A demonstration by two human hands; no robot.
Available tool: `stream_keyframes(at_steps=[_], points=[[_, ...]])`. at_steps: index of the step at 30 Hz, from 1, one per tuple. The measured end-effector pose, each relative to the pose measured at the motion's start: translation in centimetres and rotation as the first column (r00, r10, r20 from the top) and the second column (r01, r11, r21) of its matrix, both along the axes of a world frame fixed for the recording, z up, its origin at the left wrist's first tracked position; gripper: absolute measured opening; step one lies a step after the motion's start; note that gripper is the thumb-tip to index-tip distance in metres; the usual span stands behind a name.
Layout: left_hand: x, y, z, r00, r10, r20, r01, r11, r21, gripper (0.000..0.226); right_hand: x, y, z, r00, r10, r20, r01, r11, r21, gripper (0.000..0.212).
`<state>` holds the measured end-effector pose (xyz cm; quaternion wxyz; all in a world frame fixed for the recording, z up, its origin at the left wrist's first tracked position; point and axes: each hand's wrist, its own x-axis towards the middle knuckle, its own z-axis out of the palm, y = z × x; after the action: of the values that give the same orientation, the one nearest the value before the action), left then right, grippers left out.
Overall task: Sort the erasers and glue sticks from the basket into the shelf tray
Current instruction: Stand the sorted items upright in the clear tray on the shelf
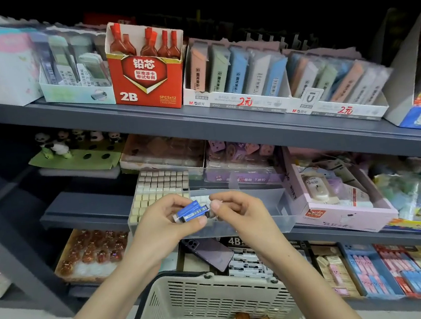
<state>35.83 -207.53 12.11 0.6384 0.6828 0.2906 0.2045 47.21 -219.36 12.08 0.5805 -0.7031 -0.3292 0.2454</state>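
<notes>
Right in front of the shelf tray, our left hand grips blue-sleeved erasers; our right hand, fingers curled, seems to pinch their end.

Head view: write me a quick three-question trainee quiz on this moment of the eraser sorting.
1. True or false: the left hand holds blue-wrapped erasers.
2. The red box is marked: A) 2B B) HB C) 6H.
3. Which dark, flat object lies just beyond the basket?
Key: 1 true; 2 A; 3 a phone.
</notes>
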Motion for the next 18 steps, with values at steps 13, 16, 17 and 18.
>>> stream_keyframes(at_steps=[13,16,17,18], points=[[0.2,0.9,0.0,0.988,0.148,0.044,-0.126,0.940,-0.317,0.008,3.1,-1.5,0.0,0.929,-0.256,0.269,0.299,0.945,-0.131,0.008],[0.1,1.4,0.0,0.983,0.182,0.015,-0.173,0.956,-0.238,0.007,3.2,-0.8,-0.5,0.877,-0.148,0.457,0.296,0.915,-0.273,0.008],[0.0,1.4,0.0,0.982,0.188,0.018,-0.179,0.960,-0.213,0.006,3.0,-0.5,-0.7,0.856,-0.096,0.508,0.287,0.905,-0.313,0.007],[0.0,1.3,0.1,0.982,0.190,0.016,-0.183,0.965,-0.189,0.005,2.8,-0.1,-0.8,0.843,-0.054,0.534,0.270,0.902,-0.336,0.008]])
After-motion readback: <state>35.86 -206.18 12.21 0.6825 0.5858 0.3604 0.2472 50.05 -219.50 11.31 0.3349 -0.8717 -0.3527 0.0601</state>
